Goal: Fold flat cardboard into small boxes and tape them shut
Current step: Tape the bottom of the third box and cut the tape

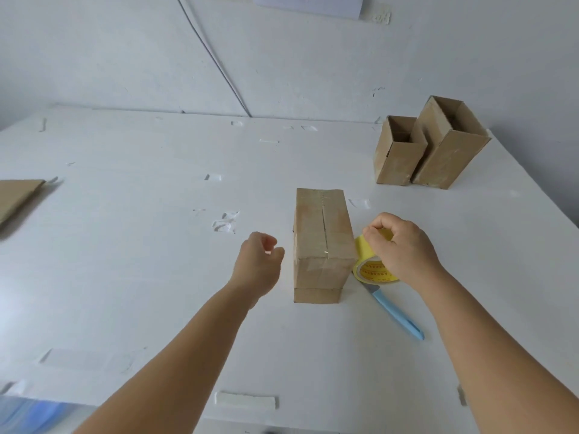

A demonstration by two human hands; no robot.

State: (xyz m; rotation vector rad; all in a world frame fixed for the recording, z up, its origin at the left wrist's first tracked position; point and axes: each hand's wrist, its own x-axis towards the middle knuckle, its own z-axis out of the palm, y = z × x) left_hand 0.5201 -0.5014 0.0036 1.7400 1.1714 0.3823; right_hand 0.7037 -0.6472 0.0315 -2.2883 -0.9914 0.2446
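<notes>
box (322,242) upright, right hand (404,245) gripping tape roll (372,267)

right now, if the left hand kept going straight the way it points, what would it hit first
Probably nothing soon. The left hand points away from the person, just left of the closed box, over bare table. It may brush the box's left side; depth is unclear.

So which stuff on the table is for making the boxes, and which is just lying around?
For the job: closed box; yellow tape roll gripped by the right hand; blue knife; two open boxes; flat cardboard.

Lying about: tape scraps stuck on the table; paper on the wall.
</notes>
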